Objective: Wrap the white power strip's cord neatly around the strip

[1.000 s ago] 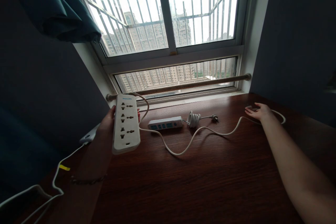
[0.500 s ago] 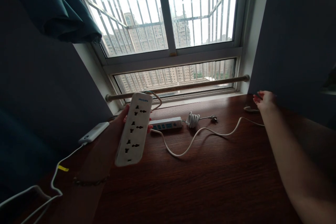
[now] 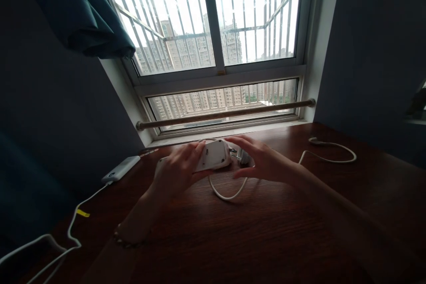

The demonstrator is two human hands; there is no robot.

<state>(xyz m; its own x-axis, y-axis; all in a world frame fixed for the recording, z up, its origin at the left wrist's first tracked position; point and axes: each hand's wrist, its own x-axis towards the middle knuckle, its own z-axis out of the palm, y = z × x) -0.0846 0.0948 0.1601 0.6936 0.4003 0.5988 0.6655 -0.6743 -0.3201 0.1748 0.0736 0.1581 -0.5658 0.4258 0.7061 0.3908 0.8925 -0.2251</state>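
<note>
My left hand (image 3: pixel 178 164) is closed around a white power strip (image 3: pixel 215 154), which lies nearly level with its underside towards me. My right hand (image 3: pixel 262 159) is at the strip's right end, thumb and fingers spread apart; whether a fingertip touches the strip, I cannot tell. Between that thumb and the fingers shows a coiled white cord (image 3: pixel 244 156). The second, smaller power strip is hidden behind the held one. A loose white cable (image 3: pixel 229 198) loops on the table below the hands.
On the wooden table (image 3: pixel 213 239), a white power bank (image 3: pixel 121 170) with a plugged-in cable (image 3: pixel 80 204) lies at the left. A white cable end (image 3: pixel 313 141) curls at the right. Behind are a rail (image 3: pixel 226 115), a barred window and a blue curtain (image 3: pixel 89 22).
My left hand has turned the power strip from upright, sockets facing me, to lying level with its underside showing. My right hand has come in from the far right to the strip's end.
</note>
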